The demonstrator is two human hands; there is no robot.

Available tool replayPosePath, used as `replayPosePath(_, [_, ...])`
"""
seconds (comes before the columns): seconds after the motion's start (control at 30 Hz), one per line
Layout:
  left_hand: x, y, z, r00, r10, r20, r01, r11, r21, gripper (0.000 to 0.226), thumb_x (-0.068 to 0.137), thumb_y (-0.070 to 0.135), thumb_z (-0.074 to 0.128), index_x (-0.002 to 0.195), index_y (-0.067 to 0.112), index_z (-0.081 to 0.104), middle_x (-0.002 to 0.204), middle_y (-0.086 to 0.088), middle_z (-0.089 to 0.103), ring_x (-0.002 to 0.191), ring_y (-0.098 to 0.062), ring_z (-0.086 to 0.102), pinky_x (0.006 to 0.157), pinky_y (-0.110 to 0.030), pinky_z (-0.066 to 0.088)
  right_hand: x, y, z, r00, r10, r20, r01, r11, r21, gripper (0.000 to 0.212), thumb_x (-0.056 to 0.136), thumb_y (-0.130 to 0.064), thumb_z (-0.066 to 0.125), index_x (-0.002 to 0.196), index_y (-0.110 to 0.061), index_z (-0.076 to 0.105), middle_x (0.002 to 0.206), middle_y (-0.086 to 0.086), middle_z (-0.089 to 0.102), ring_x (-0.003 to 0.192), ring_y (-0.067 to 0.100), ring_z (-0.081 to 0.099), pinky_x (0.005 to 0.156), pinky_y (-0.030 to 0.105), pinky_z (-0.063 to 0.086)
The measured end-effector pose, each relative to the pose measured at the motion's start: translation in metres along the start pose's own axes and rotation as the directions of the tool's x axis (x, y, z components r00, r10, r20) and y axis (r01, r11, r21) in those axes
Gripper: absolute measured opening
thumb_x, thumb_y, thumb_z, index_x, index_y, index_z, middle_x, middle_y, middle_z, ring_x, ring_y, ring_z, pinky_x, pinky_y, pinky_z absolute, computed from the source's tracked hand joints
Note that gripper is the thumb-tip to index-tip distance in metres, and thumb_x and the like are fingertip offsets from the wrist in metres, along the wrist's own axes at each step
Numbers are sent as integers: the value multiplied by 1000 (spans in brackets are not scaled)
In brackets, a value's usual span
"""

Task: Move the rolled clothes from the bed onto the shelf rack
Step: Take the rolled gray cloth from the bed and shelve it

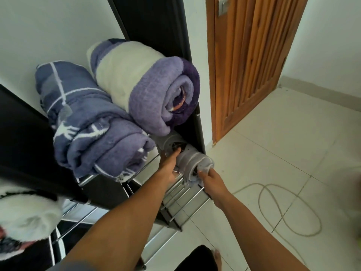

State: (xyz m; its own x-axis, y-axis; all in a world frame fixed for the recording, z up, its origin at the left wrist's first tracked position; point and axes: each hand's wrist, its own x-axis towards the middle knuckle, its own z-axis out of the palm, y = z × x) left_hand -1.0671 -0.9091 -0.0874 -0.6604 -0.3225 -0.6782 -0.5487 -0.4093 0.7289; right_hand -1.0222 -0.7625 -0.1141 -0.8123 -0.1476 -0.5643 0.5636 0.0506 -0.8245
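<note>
Two hands noted: our left hand point(168, 166) and right hand point(212, 184) close around one grey rolled cloth point(192, 162) between them, on the shelf rack point(175, 194) beneath two purple rolls point(125, 106).

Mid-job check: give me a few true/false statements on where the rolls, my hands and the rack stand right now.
1. Two large rolled blankets lie side by side on the rack's top shelf. True.
2. Both hands grip the grey roll. True: left hand, right hand.
3. The grey roll sits on the top shelf. False: it is at a lower tier, under the purple-and-cream roll.
4. The wooden door stands wide open. False: it appears shut.
5. A cord lies looped on the floor. True.
</note>
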Motion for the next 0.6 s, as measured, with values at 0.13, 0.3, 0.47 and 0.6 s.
replayPosePath(0.13, [-9,3,-2,999,-32,18,28,985,173,53,90,19,65,138,15,44,125,-11,59,88,-21,58,69,-33,51,-10,5,-6,993,104,63,-105,994,16,45,96,-24,49,140,-21,40,126,3,53,104,20,53,65,26,44])
replayPosePath(0.3, [-28,-9,-5,1000,-4,-30,14,943,332,52,88,26,65,134,11,46,131,-5,56,110,-24,55,98,-44,41,-35,3,-21,990,138,35,-140,990,33,56,95,-24,53,146,-24,30,139,4,49,124,24,50,97,42,47])
replayPosePath(0.47, [-80,-36,-7,985,170,38,-158,781,604,36,86,23,66,119,9,57,122,-1,61,110,-21,57,95,-34,46,-86,11,-50,982,188,-8,-186,975,121,50,95,-20,52,142,-21,36,128,5,57,108,21,58,87,34,49])
replayPosePath(0.6, [-130,-76,6,981,108,162,-191,695,693,13,84,25,67,81,18,57,87,-5,59,73,-16,52,66,-24,43,-140,36,-98,978,203,-45,-190,961,199,27,94,-18,55,120,-13,54,106,3,63,96,21,62,79,32,50])
